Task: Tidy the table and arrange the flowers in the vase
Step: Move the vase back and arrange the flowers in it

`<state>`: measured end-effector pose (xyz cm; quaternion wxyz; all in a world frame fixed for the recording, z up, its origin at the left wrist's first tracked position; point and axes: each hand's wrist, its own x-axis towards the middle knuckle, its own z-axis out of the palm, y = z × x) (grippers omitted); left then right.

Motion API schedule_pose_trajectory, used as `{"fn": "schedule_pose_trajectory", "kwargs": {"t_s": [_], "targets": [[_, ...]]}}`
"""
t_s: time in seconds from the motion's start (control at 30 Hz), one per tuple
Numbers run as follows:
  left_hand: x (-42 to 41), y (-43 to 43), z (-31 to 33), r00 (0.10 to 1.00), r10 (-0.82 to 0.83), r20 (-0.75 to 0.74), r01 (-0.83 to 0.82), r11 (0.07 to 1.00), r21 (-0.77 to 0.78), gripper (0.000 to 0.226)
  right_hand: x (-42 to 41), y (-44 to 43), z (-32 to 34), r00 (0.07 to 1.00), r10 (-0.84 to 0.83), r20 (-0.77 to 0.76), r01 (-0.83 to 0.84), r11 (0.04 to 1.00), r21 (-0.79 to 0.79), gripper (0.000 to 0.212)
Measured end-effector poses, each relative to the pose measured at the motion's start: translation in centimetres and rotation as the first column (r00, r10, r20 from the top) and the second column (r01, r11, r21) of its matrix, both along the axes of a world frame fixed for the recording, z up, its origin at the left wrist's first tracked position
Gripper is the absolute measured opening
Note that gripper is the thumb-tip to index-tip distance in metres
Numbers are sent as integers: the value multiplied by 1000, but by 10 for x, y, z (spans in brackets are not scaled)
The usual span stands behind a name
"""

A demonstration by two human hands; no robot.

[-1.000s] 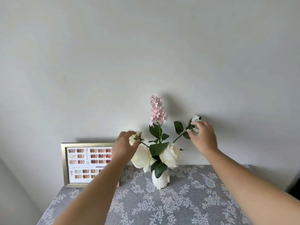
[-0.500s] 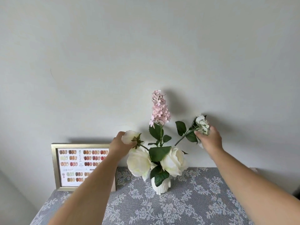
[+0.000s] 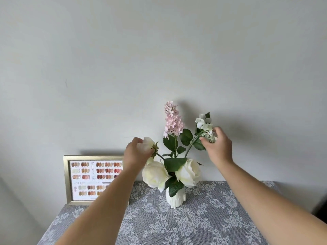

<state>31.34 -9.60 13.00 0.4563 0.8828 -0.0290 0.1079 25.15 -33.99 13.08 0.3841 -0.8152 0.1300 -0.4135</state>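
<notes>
Here, at centre frame, I am pinching a white rosebud (image 3: 149, 143) in my left hand (image 3: 137, 152) and gripping a white blossom sprig (image 3: 204, 125) in my right hand (image 3: 218, 145), both stems standing in the white vase (image 3: 175, 198) on the lace-covered table (image 3: 194, 225).

Both bare forearms reach up and away from the lower edge of the view, converging slightly. The left arm rises from about 7 o'clock toward the centre; its left hand (image 3: 137, 152) has the wrist bent a little, back toward the camera, fingers curled closed round a white bud (image 3: 148, 144). The right arm comes in from 4 o'clock; the right hand (image 3: 218, 147) sits higher, at roughly 1 o'clock of centre, fingers pinched on a white blossom sprig (image 3: 205, 127).
</notes>
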Motion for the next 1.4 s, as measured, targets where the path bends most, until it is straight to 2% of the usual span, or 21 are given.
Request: {"fn": "schedule_pose_trajectory", "kwargs": {"t_s": [0.1, 0.2, 0.37, 0.53, 0.7, 0.8, 0.93, 1.03, 1.23, 1.4], "targets": [[-16, -9, 14, 1000, 14, 10, -14, 1000, -25, 19, -8, 9, 3, 999, -28, 16, 29, 996, -81, 30], [-29, -17, 19, 1000, 22, 10, -22, 998, -59, 24, -13, 15, 1, 999, -38, 0, 38, 992, -118, 31], [-39, -17, 2, 996, -94, -7, 94, 992, 89, 17, -16, 27, -17, 993, -2, -122, -20, 984, -180, 36], [-44, -19, -19, 988, -157, -11, 156, 975, 160, 29, -18, 38, -36, 973, 52, -227, -111, 960, -255, 39], [-45, -21, -23, 983, -181, 21, 176, 973, 147, 32, -19, 40, -42, 961, 101, -256, -158, 965, -211, 36], [-47, -18, -20, 963, -271, -7, 269, 952, 149, 54, -19, 38, -34, 967, 89, -240, -138, 970, -198, 36], [-54, -15, -23, 869, -479, -125, 494, 833, 249, 102, -20, 42, -20, 971, 76, -227, -125, 971, -206, 36], [-52, -16, -28, 855, -498, -147, 519, 817, 250, 115, -23, 49, -17, 965, 107, -241, -171, 950, -260, 38], [-47, -21, -35, 879, -466, -100, 476, 849, 227, 106, -26, 55, -30, 926, 141, -350, -272, 893, -358, 48], [-47, -21, -37, 891, -452, -37, 449, 866, 218, 94, -27, 53, -44, 868, 138, -477, -349, 852, -390, 41]]}}
